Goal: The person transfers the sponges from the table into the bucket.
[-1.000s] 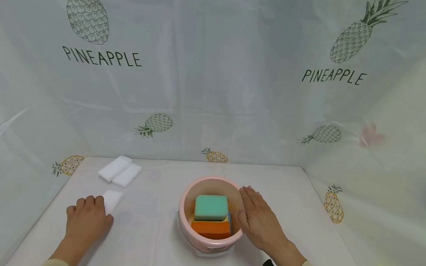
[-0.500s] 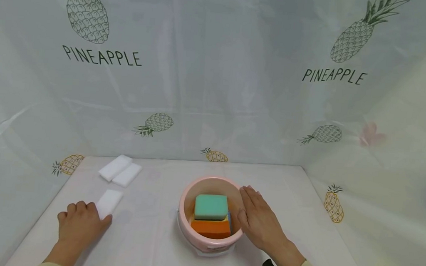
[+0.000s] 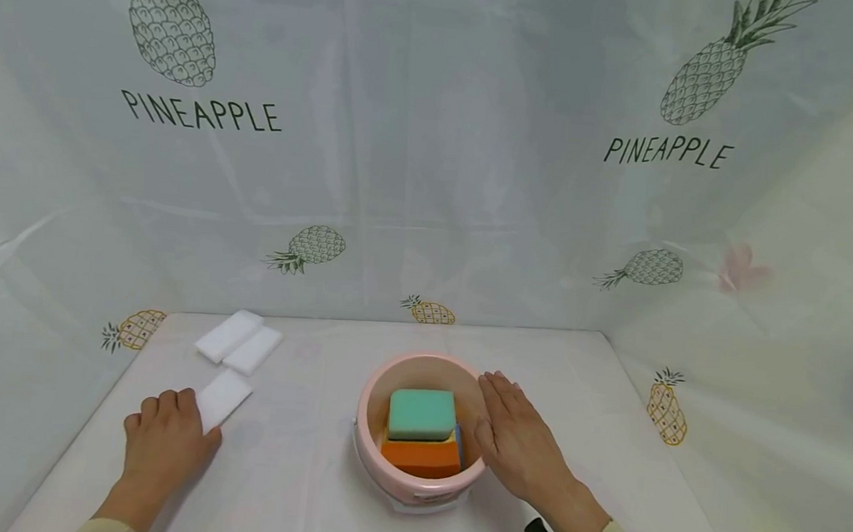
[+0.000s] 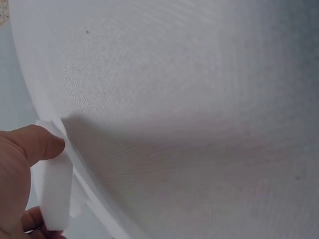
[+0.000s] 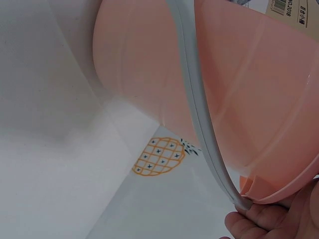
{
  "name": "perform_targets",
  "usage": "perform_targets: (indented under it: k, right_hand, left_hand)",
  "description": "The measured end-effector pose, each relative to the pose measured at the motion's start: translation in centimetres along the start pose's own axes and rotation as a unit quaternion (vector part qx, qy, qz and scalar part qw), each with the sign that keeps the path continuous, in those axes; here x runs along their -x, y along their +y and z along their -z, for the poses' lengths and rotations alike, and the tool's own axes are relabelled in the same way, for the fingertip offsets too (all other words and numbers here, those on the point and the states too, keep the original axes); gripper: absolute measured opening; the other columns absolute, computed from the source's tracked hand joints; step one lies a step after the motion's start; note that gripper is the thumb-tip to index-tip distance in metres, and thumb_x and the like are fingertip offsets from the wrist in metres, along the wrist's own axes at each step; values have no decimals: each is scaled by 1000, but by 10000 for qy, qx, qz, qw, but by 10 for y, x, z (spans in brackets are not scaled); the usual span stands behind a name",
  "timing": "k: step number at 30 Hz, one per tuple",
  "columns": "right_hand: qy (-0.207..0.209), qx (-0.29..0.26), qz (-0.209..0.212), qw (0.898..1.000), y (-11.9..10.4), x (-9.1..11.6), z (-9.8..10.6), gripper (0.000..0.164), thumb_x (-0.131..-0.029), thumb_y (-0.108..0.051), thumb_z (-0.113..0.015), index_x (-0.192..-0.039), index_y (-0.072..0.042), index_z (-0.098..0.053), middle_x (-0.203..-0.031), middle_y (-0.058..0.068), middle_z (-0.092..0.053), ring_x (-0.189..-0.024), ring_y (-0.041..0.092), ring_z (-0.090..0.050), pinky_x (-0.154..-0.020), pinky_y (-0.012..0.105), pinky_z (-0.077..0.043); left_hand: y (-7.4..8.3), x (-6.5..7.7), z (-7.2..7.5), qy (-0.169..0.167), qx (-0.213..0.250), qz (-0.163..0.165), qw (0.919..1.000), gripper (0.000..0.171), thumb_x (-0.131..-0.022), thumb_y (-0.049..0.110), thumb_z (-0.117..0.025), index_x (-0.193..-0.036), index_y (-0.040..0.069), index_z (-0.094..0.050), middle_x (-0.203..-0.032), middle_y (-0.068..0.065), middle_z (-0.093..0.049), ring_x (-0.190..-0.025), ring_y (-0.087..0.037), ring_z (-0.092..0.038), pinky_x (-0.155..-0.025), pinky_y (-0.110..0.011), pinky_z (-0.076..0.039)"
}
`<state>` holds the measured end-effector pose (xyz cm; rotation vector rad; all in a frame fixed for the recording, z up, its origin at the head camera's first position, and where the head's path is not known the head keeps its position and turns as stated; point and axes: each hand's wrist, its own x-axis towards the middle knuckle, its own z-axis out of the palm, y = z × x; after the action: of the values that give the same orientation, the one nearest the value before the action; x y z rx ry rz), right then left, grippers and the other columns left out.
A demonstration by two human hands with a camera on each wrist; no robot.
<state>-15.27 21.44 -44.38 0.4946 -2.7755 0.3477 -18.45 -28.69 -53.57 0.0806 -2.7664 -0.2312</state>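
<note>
At the left of the head view my left hand (image 3: 164,446) grips a white sponge block (image 3: 224,399) by its near end. The left wrist view shows the thumb on one side of the white block (image 4: 56,191) and fingers on the other. My right hand (image 3: 528,449) rests with straight fingers along the right rim of a pink bucket (image 3: 374,456). Its fingertips touch the rim beside the grey bucket handle (image 5: 194,89) in the right wrist view. Inside the bucket, a green sponge (image 3: 420,416) lies on an orange sponge (image 3: 420,459), with a sliver of blue beside them.
Two more white sponge blocks (image 3: 229,336) lie side by side at the back left of the white-covered table (image 3: 308,432). A pineapple-printed curtain (image 3: 433,183) hangs behind and along both sides.
My left hand first drew slightly left and back, then turned the white block so its far end swung right. My right hand and the bucket have stayed in place.
</note>
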Motion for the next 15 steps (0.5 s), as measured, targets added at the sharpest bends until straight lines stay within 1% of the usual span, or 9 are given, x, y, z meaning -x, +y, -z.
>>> perform_targets:
  k: [3, 6, 9, 11, 15]
  right_hand:
    - [-2, 28, 12, 10000, 0, 0, 0, 53, -107, -23, -50, -152, 4, -50, -159, 19, -50, -151, 36, -45, -122, 52, -35]
    - [-8, 54, 30, 10000, 0, 0, 0, 53, -107, -23, -50, -152, 5, -50, -159, 19, -50, -151, 36, -45, -122, 52, -35]
    - [-14, 76, 39, 10000, 0, 0, 0, 53, -107, -23, -51, -152, 5, -50, -159, 20, -50, -151, 37, -45, -122, 52, -35]
    - [-13, 85, 51, 10000, 0, 0, 0, 53, -107, -23, -51, -152, 5, -50, -159, 20, -50, -151, 37, -45, -122, 52, -35]
    - [4, 60, 51, 10000, 0, 0, 1, 53, -106, -22, -51, -152, 5, -50, -159, 20, -51, -150, 37, -46, -122, 53, -35]
  left_hand:
    - [1, -2, -1, 112, 43, -104, 9999, 66, -74, 22, -85, -115, -15, -50, -101, -35, -54, -96, -53, -48, -78, -64, -36]
    - [2, -4, -2, 220, 100, -293, 9993, 71, -74, 19, -83, -126, -14, -49, -114, -38, -54, -105, -55, -47, -83, -67, -36]
    - [3, -7, -1, 329, 182, -574, 9976, 67, -74, 14, -79, -128, -12, -49, -120, -36, -54, -110, -55, -46, -86, -68, -36]
    - [5, -10, 1, 344, 216, -780, 9961, 63, -75, 11, -76, -129, -10, -50, -123, -34, -54, -114, -54, -46, -89, -69, -35]
    - [14, -18, 7, 413, 201, -1197, 9917, 61, -75, 6, -75, -129, -9, -52, -126, -32, -55, -117, -53, -48, -91, -69, -37]
